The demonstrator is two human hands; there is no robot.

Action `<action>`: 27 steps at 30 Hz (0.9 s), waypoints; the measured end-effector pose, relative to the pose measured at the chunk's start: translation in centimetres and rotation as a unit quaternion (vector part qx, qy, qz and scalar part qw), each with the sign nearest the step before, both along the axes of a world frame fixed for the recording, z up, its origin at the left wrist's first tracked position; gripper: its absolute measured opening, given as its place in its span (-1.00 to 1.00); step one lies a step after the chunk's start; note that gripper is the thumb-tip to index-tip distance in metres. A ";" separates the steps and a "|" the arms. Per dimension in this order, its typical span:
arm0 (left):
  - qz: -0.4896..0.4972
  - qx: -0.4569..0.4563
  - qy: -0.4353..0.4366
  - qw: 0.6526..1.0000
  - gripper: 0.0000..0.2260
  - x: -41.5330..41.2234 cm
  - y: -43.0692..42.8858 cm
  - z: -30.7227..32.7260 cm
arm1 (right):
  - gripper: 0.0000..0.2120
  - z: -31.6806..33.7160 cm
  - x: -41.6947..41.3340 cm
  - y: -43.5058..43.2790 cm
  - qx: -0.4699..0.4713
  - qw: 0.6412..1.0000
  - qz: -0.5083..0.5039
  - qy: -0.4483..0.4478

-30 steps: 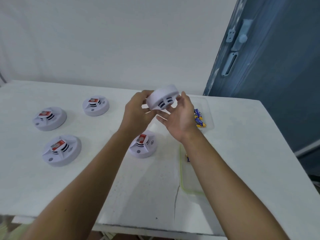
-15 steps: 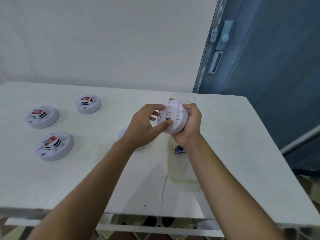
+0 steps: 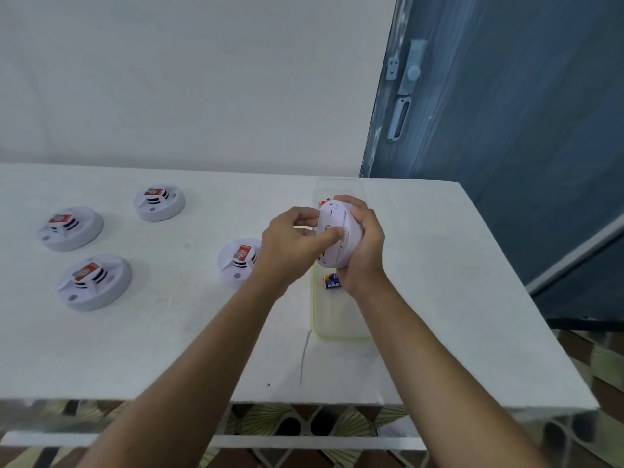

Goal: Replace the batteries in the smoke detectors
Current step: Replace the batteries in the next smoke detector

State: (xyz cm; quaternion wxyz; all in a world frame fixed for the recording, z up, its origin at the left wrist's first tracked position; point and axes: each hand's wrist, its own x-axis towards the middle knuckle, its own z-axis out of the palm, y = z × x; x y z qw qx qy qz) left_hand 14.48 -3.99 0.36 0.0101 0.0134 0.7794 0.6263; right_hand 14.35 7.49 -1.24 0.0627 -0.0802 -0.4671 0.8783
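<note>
White smoke detector (image 3: 337,244), tilted on edge above your clear tray (image 3: 337,331): your right hand (image 3: 366,251) grips its rim, your left hand (image 3: 287,248) pinches its left edge. Blue battery (image 3: 332,281) lies in the clear tray below.

Left hand (image 3: 287,244): bare, seen from the back, with the knuckles standing out as a row of low rounded ridges.
Right hand (image 3: 366,251): bare, seen from the back and side, broad across the base of the thumb.
Fingers (image 3: 351,205): bare on both hands, and slender. The nails are too small to make out.
Left forearm (image 3: 219,349): bare skin along its whole visible length, smooth and slim. It is wide at the bottom edge of the picture and tapers to a narrow wrist.
Right forearm (image 3: 425,366): bare in the same way, with the same taper from the bottom edge to the wrist.
Lens effect: both arms look long and stretched.
</note>
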 end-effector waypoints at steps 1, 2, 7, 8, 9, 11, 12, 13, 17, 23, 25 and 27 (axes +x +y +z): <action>0.006 0.006 -0.004 1.000 -0.58 0.1 0.2 0.0 | -0.70 0.0 0.1 -0.1 0.004 1.000 -0.004 0.003; 0.011 0.009 -0.006 1.000 -0.58 0.2 0.3 0.1 | -0.72 -0.1 0.1 -0.1 0.007 1.000 -0.009 0.006; 0.043 0.016 -0.012 0.999 -0.61 0.6 1.1 0.3 | -0.74 -0.3 0.3 0.0 0.037 0.999 -0.024 0.031; 0.045 0.015 -0.012 0.999 -0.61 0.7 1.2 0.3 | -0.73 -0.3 0.4 0.0 0.046 0.998 -0.023 0.037; 0.045 0.013 -0.011 0.999 -0.61 0.8 1.3 0.4 | -0.71 -0.3 0.5 0.0 0.055 0.997 -0.023 0.042; 0.045 0.011 -0.011 0.999 -0.60 0.9 1.4 0.4 | -0.68 -0.4 0.7 0.1 0.065 0.996 -0.022 0.052; 0.044 0.013 -0.012 0.999 -0.61 0.9 1.5 0.4 | -0.67 -0.5 0.7 0.2 0.068 0.996 -0.025 0.058; 0.043 0.018 -0.014 0.999 -0.61 0.9 1.5 0.4 | -0.67 -0.6 0.7 0.2 0.074 0.995 -0.031 0.065; 0.041 0.014 -0.012 0.999 -0.60 0.9 1.9 0.3 | -0.68 -0.7 0.7 0.6 0.088 0.992 -0.057 0.068; 0.049 0.015 -0.030 0.998 -0.65 0.7 2.1 -0.1 | -0.76 -0.9 0.8 1.0 0.141 0.983 -0.083 0.085; 0.049 0.016 -0.034 0.998 -0.68 0.7 2.0 -0.2 | -0.76 -0.6 0.7 1.1 0.102 0.990 -0.068 0.075; 0.043 0.018 -0.032 0.998 -0.68 0.8 1.9 -0.3 | -0.76 -0.5 0.4 1.4 0.069 0.994 -0.056 0.061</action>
